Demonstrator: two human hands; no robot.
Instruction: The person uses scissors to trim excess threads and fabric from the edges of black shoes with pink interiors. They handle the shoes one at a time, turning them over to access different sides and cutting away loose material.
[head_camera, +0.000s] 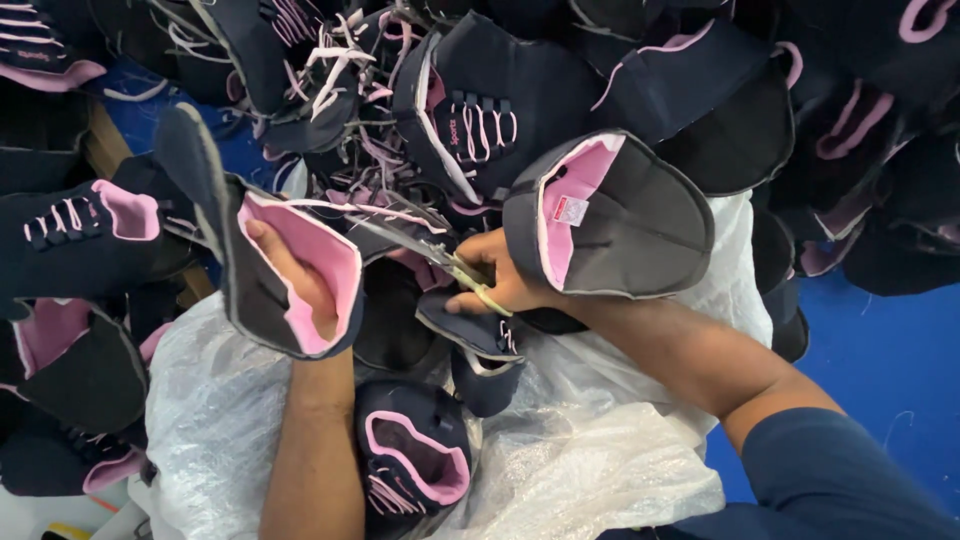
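Navy fabric shoe upper with pink lining (300, 270) sits over my left hand (295, 280), fingers inside the collar, holding it up above the crinkled clear plastic sheet (600, 450). My right hand (500, 280) is closed on small metal scissors with pale handles (440, 255), blades pointing toward the upper's edge. Best approach, I'd judge: keep the lining taut, snip stray threads close, stay off the stitching. Pile of matching navy-and-pink uppers (480, 110) crowds the sheet's far edge.
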